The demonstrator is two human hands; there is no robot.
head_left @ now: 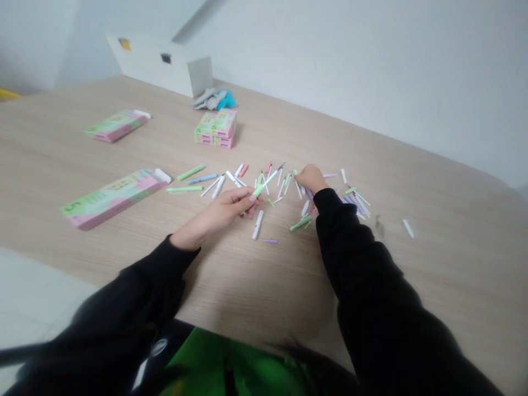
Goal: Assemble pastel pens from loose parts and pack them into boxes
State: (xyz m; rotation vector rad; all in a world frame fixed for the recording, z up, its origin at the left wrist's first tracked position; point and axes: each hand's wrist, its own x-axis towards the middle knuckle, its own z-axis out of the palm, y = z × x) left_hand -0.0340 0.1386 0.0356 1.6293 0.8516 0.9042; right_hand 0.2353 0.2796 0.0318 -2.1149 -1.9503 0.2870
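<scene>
My left hand (225,212) is closed on a pen with a green grip and white barrel (264,184), its tip pointing up and to the right. My right hand (310,177) reaches into a scattered pile of pen parts (289,187) with its fingers curled down on the pieces; what it grips is hidden. Loose green, white, pink and purple barrels and caps lie all around both hands on the wooden table (433,264). A white cap (258,224) lies just below my left hand's fingers.
A long pink-and-green box (113,197) lies open at the left, another (117,124) farther back. A stack of similar boxes (216,128) stands behind the pile. A white case (160,61) and grey-blue cloth (214,99) sit by the wall. A lone white piece (408,227) lies right.
</scene>
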